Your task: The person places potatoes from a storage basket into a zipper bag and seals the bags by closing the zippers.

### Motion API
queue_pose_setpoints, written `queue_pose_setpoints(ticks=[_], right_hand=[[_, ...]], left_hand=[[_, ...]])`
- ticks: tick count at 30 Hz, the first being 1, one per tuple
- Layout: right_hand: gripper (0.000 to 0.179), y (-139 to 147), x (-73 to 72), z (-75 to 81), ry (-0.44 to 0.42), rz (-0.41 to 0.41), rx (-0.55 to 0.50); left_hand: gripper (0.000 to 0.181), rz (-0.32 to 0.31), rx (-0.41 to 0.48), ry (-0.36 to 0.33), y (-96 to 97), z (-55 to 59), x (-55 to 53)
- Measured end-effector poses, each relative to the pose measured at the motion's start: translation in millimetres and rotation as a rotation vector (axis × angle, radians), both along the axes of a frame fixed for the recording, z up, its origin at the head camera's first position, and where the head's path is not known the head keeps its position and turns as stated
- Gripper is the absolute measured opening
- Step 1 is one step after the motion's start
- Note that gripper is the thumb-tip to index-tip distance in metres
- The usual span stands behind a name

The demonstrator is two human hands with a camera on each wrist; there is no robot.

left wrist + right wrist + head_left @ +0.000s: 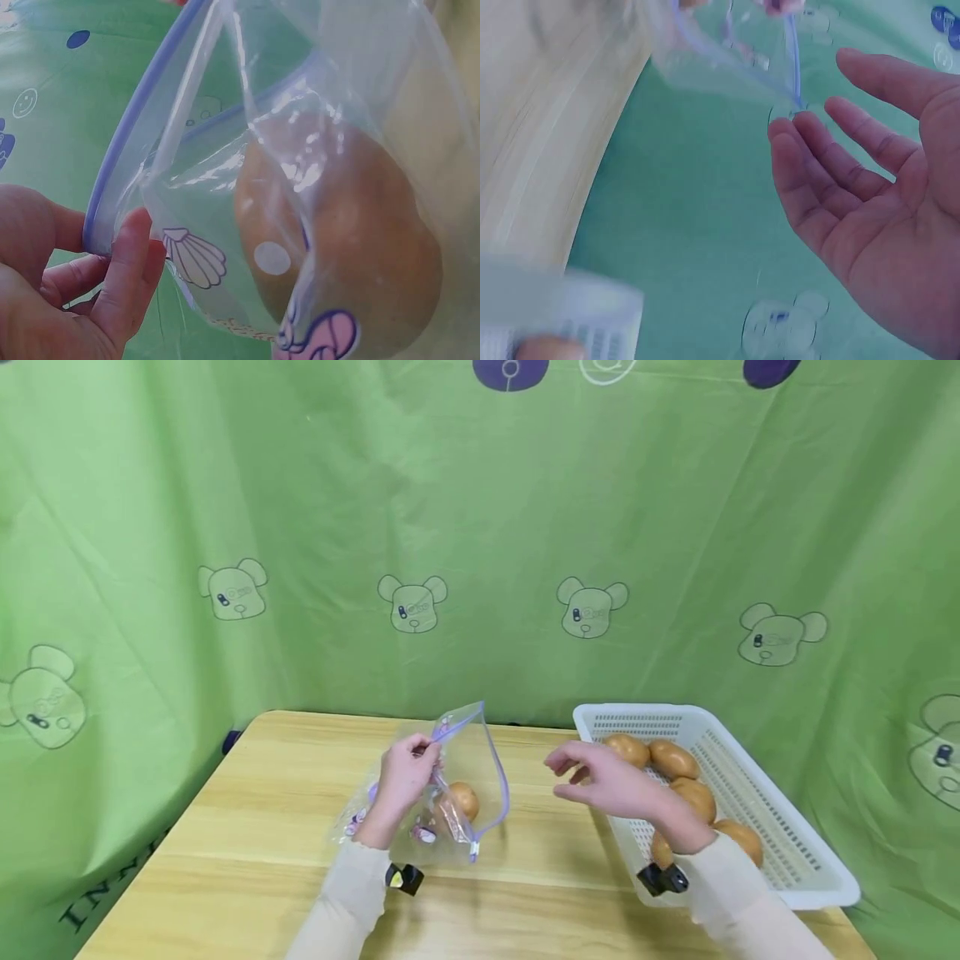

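Observation:
A clear zip bag [480, 760] with a purple zip edge stands gaping toward the right. My left hand [407, 774] pinches its rim between thumb and fingers, as the left wrist view also shows at the purple edge. Inside the bag lies a smooth brown potato [345, 232], seen through the printed plastic. My right hand [611, 781] hovers between the bag and the white basket, nothing in it. Its fingers are loosely bent and spread from the thumb in the right wrist view, and the palm [900, 232] is bare.
The white slatted basket [750, 777] on the right holds several potatoes [673, 758]. Both stand on a light wooden table [247, 827]. A green curtain [480, 527] with bear prints hangs close behind and at the sides.

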State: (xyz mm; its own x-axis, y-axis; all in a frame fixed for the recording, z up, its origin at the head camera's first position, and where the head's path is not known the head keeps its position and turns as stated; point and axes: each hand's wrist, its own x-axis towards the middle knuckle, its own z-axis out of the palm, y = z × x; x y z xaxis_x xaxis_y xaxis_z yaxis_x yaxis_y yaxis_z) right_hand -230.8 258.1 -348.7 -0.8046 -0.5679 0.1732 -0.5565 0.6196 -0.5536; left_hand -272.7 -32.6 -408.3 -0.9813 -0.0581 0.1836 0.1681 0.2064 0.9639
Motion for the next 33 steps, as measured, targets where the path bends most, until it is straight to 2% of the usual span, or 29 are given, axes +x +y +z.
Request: queue_pose_setpoints(ticks=[6, 13, 21, 28, 33], right_hand=[[0.034, 38, 12.2, -6.0, -0.001, -0.081, -0.010], [0.031, 76, 20.7, -18.5, -0.012, -0.158, 0.026], [0.041, 117, 29.4, -34.8, -0.062, -0.139, 0.008], [0.047, 147, 30.6, -55.6, 0.022, -0.067, -0.019], [0.052, 162, 31.5, -68.5, 0.022, -0.070, 0.001]], left_hand=[[0.012, -0.003, 0.007, -0.002, -4.2, 1.3, 1.9], [0.013, -0.003, 0.025, -0.006, -5.6, 2.6, 2.6], [0.013, -0.012, 0.018, -0.012, -9.6, -1.1, 5.1], [0.015, -0.014, 0.020, -0.020, -9.6, -1.1, 5.9], [0.015, -0.019, 0.014, -0.016, -10.2, -3.4, 5.7]])
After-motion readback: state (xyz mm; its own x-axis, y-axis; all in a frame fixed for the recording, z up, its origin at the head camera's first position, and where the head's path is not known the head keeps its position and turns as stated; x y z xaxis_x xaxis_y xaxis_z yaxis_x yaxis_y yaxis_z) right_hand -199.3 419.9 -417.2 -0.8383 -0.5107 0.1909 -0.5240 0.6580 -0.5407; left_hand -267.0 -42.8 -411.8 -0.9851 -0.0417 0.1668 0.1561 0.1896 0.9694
